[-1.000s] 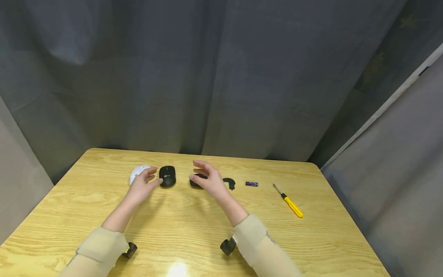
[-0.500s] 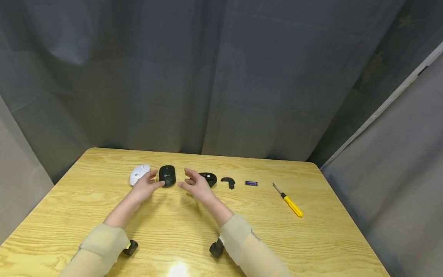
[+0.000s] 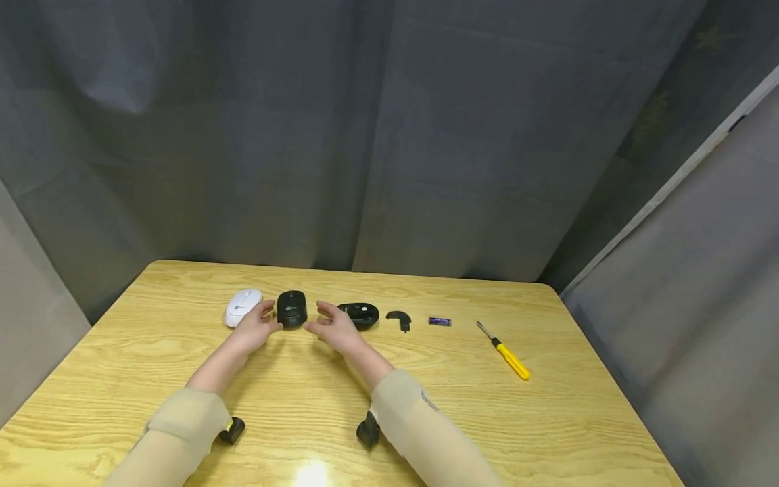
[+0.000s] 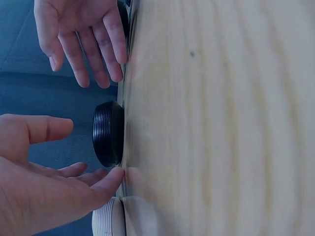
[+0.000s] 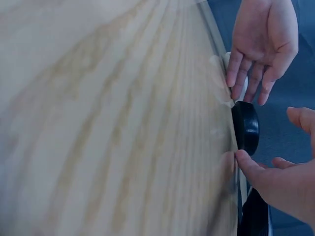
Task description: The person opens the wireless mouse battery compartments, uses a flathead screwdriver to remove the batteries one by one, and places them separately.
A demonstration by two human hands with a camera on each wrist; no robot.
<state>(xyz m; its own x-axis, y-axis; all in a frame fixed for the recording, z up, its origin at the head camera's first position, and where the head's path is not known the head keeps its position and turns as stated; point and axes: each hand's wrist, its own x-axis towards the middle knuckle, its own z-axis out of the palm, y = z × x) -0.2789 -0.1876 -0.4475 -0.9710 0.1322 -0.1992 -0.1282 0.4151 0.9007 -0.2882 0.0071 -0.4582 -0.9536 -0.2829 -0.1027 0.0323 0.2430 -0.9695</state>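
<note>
Moving leftward, the right hand [image 3: 337, 331] has mostly uncovered the second mouse [image 3: 362, 316] and now sits just right of the black mouse [image 3: 291, 308], which rests on the desk [image 3: 292, 399]. The left hand [image 3: 252, 331] is just left of the black mouse, the white mouse [image 3: 241, 308] farther left. Each grip is spread, pinching nothing; fingertip contact is unclear. Being flanked now suggests the black mouse is the work's focus.

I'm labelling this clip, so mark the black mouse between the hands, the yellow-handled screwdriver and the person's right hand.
Black mouse [image 3: 292, 309]: head view, on its upper shell.
Screwdriver [image 3: 512, 361]: head view, on its yellow handle.
Right hand [image 3: 337, 331]: head view, on its back.
</note>
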